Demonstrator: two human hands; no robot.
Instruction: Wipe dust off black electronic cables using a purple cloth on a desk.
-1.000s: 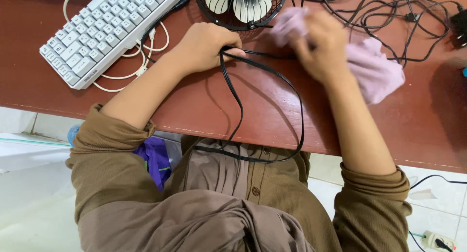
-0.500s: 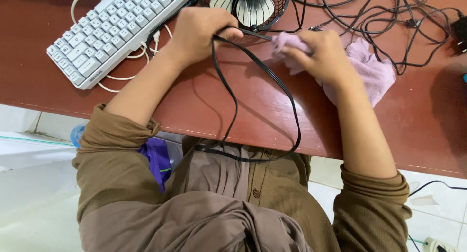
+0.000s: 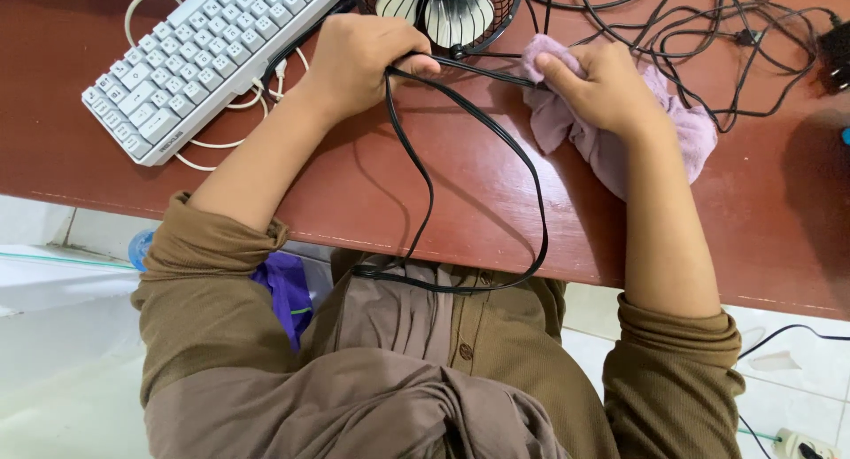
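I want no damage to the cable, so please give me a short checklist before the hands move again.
1. Left hand grips the black cable: ok.
2. Right hand presses the pink cloth around the cable: ok.
3. Cable loop hangs free over the desk edge to the lap: ok, no knot seen.
4. Fan stands apart from the fingers: not ok, very close.
5. Tangled cables clear of the cloth: not ok, they lie right next to it.
6. Cable unplugged: cannot tell.
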